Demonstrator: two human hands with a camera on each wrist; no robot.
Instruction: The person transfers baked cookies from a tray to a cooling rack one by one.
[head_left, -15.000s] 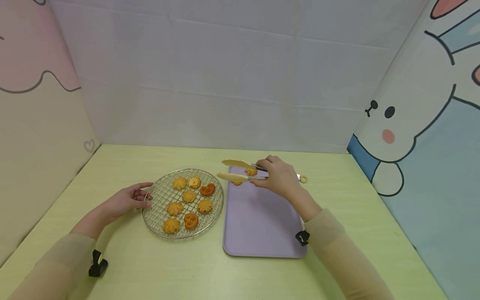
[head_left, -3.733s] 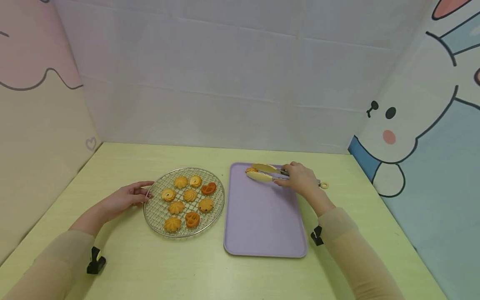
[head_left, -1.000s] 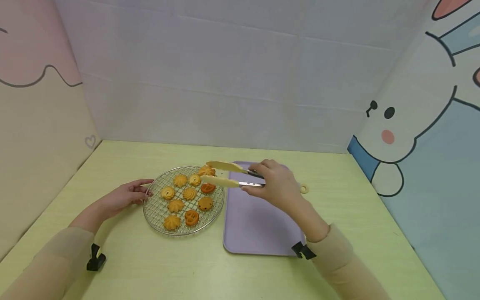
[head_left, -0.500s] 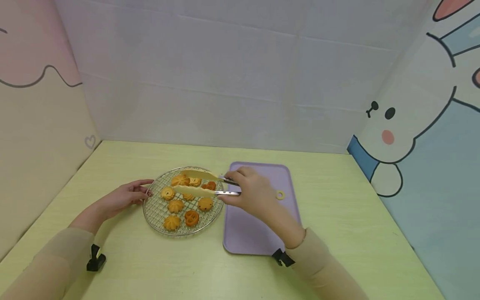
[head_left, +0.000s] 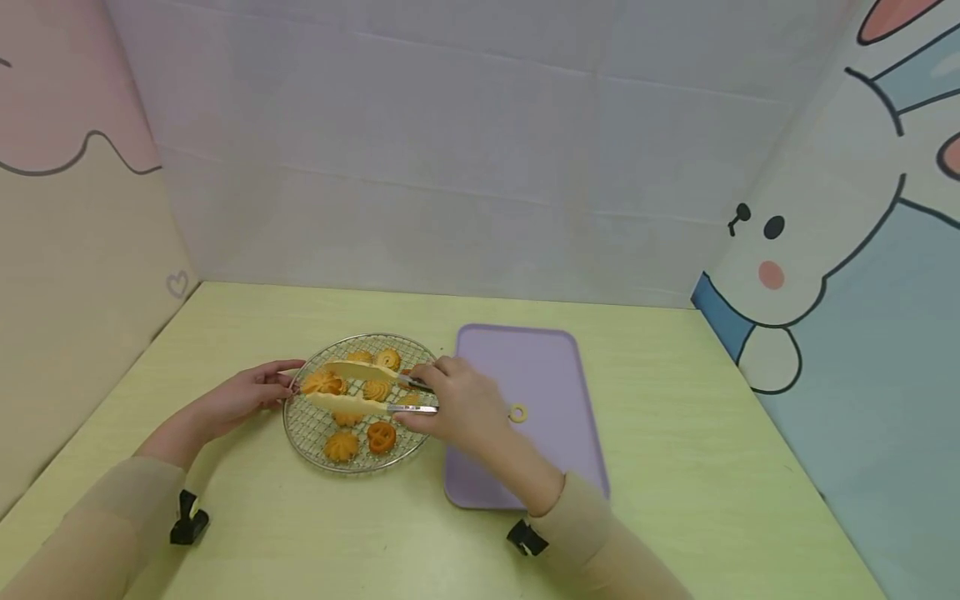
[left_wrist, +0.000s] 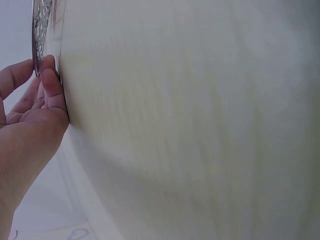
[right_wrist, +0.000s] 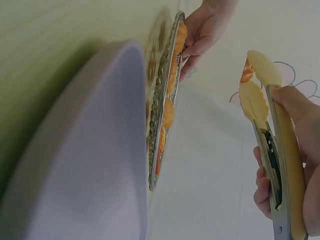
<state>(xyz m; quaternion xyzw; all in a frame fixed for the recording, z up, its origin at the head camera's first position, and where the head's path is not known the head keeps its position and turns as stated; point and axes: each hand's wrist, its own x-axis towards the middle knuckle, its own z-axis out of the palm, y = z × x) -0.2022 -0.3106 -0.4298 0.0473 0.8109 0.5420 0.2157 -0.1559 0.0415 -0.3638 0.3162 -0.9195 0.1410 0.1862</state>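
Note:
In the head view, my right hand [head_left: 468,408] grips yellow-tipped tongs [head_left: 348,405] reaching left across the round wire rack [head_left: 302,432]. A golden flower-shaped cookie [head_left: 321,382] is caught between the tong tips. The right wrist view shows the tongs [right_wrist: 287,160] raised above the rack, with the cookie [right_wrist: 247,71] partly hidden by their tips. My left hand [head_left: 243,402] pinches the rack's left rim between thumb and fingers, which the left wrist view also shows. Several cookies [head_left: 342,446] and a pretzel-shaped one [head_left: 381,437] lie on the mesh, some covered by the tongs.
A purple rectangular tray [head_left: 525,354] lies right of the rack, partly under my right wrist. Both rest on a pale yellow-green table [head_left: 697,417]. A white wall [head_left: 450,167] closes the back, and cartoon-printed panels stand at both sides.
Earlier, two cookies lay on the tray; one moved to the rack's left part. The tongs then lifted the other and carried it left over the rack. My left hand stayed at the rim.

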